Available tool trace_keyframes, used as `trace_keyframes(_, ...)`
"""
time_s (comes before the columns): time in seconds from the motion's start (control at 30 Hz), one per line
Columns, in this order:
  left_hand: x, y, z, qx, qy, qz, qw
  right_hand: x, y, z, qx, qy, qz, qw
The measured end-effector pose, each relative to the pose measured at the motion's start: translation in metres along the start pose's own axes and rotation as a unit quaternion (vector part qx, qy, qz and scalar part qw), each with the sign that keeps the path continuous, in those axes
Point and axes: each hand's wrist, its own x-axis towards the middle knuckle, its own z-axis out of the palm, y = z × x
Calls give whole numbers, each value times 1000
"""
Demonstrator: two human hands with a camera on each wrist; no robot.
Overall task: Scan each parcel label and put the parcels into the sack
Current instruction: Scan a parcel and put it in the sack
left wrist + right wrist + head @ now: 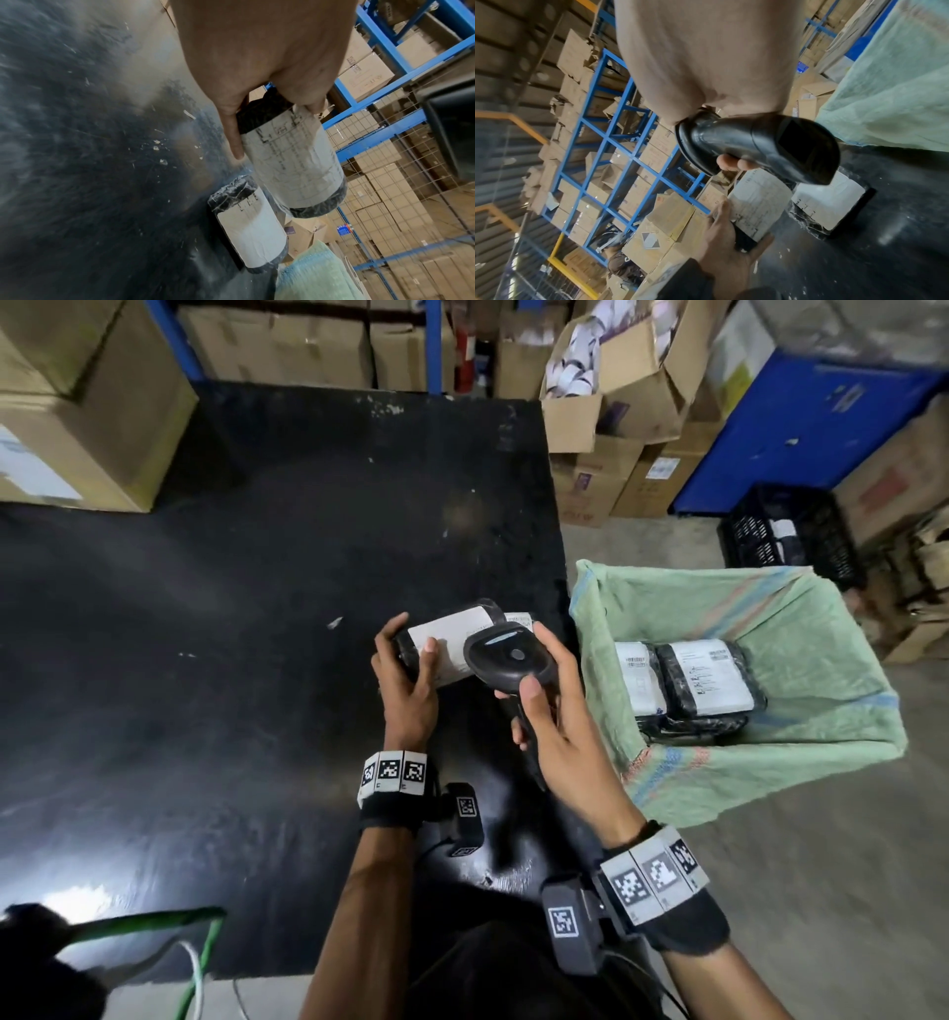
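Here, on the left, my left hand (405,683) curls around a black-wrapped parcel (452,644) by its near end, thumb lying on the white label, and holds it off the black table (205,660). The left wrist view shows what my head camera hides: the held parcel (293,162) hangs clear of the table with its label facing out, and a second parcel (250,229) lies flat on the tabletop just beside it, close to the table's edge. From the head, that second parcel (518,619) is only a sliver of label behind the scanner.

To the right, my right hand (554,711) is wrapped around the handle of the black scanner (508,660), thumb up along its neck, the head held just above the label. The right wrist view gives the underside: the scanner (757,148) has its dark window turned down toward the parcel (757,203), and a fingertip sits under the neck; I cannot tell whether it presses a trigger.

Furthest right, the green sack (832,711) stands open beside the table, with labelled parcels (703,680) lying inside it, seen only from the head.
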Motion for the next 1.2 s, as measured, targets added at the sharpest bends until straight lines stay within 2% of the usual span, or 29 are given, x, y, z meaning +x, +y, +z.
trace_keyframes(0.2, -15, 10, 6, -1, 7, 22, 1000, -15, -1, -3, -6, -8, -14, 1000)
trace_keyframes(0.9, -37, 18, 0, 6, 0, 9, 1000, -47, -11, -9, 12, -7, -4, 1000)
trace_keyframes(1.07, -37, 12, -11, 17, 9, 2, 1000, -51, 3, -9, 23, -12, 12, 1000)
trace_keyframes(1.2, -35, 8, -22, 27, 22, 4, 999, -54, 35, -11, 5, -31, 52, 998)
